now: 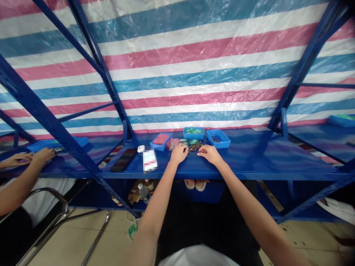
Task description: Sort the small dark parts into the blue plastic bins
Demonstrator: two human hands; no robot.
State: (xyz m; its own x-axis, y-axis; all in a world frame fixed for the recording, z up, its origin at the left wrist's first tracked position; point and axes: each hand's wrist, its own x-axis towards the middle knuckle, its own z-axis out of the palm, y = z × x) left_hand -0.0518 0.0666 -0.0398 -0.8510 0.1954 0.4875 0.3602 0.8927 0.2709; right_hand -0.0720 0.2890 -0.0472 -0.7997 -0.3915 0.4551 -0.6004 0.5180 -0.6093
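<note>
1. In the head view, the pile of small metal pieces (195,146) lies loose on the blue tabletop (257,157), between the two hands, about midway from its back edge to its front edge.
2. The left hand (179,153) rests at the pile's left side, fingers curled and thumb close to them in a narrow grip; I cannot tell whether a piece is between them.
3. The right hand (208,153) is at the pile's right side, fingers bent and thumb near the index finger with a narrow space; whether it holds a piece is too small to tell.
4. Behind the pile, near the back edge, stands a blue tray with green packets (193,136). More green packets (193,142) lie between that tray and the pile.
5. To the right, a second blue tray (225,142) holds a few small pieces. To the left, a third blue tray (157,147) holds something pink, with a clear bag (174,143) just beside it.
6. Toward the tabletop's front left corner lie a black phone (123,160), a small white case (141,149) and a blurred-out white item (150,160).
7. At far left, another person's hands (41,155) are near a blue tray (80,142).
</note>
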